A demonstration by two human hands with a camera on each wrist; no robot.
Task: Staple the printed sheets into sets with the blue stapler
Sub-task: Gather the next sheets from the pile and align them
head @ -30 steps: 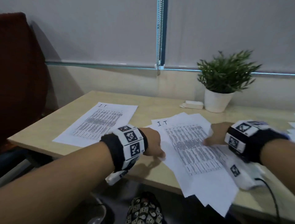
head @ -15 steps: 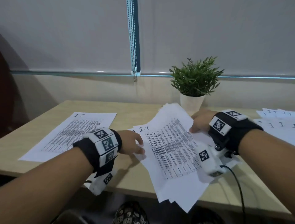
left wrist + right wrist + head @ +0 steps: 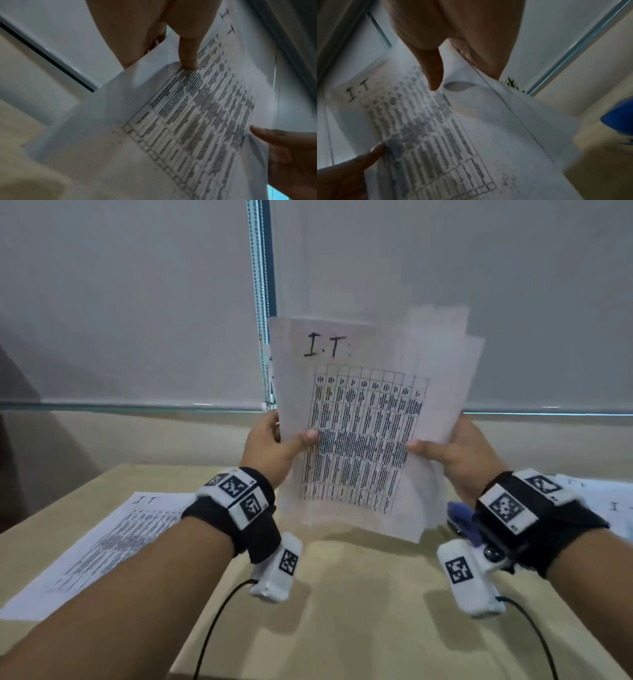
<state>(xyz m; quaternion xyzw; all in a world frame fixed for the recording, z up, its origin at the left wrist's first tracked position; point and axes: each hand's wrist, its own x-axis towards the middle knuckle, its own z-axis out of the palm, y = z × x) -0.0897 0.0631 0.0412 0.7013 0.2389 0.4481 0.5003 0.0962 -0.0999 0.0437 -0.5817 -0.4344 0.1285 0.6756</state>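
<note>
A stack of printed sheets (image 3: 363,419) headed "I.T" stands upright above the desk, its edges uneven and its bottom edge just over the desktop. My left hand (image 3: 274,445) grips its left edge, thumb on the front page. My right hand (image 3: 455,451) grips the right edge the same way. In the wrist views the sheets (image 3: 197,121) (image 3: 436,135) fill the frame with a thumb pressed on the print. The blue stapler (image 3: 460,517) lies on the desk behind my right wrist, also seen as the blue stapler (image 3: 618,119) at the right edge.
Another printed set (image 3: 102,546) lies flat on the wooden desk (image 3: 359,594) at the left. More sheets (image 3: 609,505) lie at the far right. A window blind and its bead chain (image 3: 262,302) hang behind. Plant leaves (image 3: 511,82) peek past the paper.
Both hands have lifted the loose sheets off the desk and stood them upright in front of the blind. The head view has tilted up and shifted right.
</note>
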